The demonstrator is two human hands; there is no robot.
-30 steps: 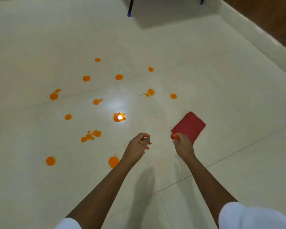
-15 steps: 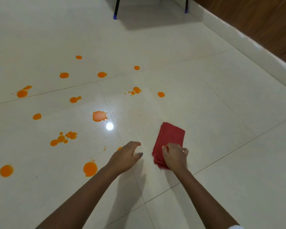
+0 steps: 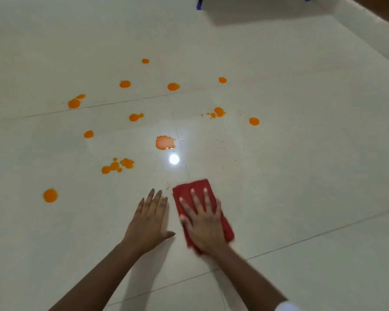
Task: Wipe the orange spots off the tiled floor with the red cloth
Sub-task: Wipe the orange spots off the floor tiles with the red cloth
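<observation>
— Head view, item 1: where is the red cloth [image 3: 198,184]?

— Folded and flat on the tiled floor [image 3: 301,153], lower middle of frame, just right of a grout line. The right hand [image 3: 203,225] lies on top of it.

— Grip state, right hand?

— No grasp. Palm down, fingers and thumb straight and spread, pressing the cloth to the tile. The hand's outline and the cloth's near edge are blurred.

— Left hand [image 3: 149,223]?

— Released, holding nothing. Palm down on bare tile just beside the cloth's left edge, fingers straight and close together, thumb pointing towards the cloth. Whether the thumb touches the cloth, I cannot tell.

— Item 2: the orange spots [image 3: 165,142]?

— 12 patches or clusters counted, all beyond the hands or to their left. The cloth touches none of the 12. The largest sits near a bright lamp reflection [image 3: 174,159]. A few tiny orange flecks [image 3: 167,187] lie between the left fingertips and the cloth's far left corner, just beside the cloth.

— Other items?

— 2 blue furniture feet [image 3: 200,5] at the top edge. A white sleeve [image 3: 285,307] shows at the bottom right.
</observation>
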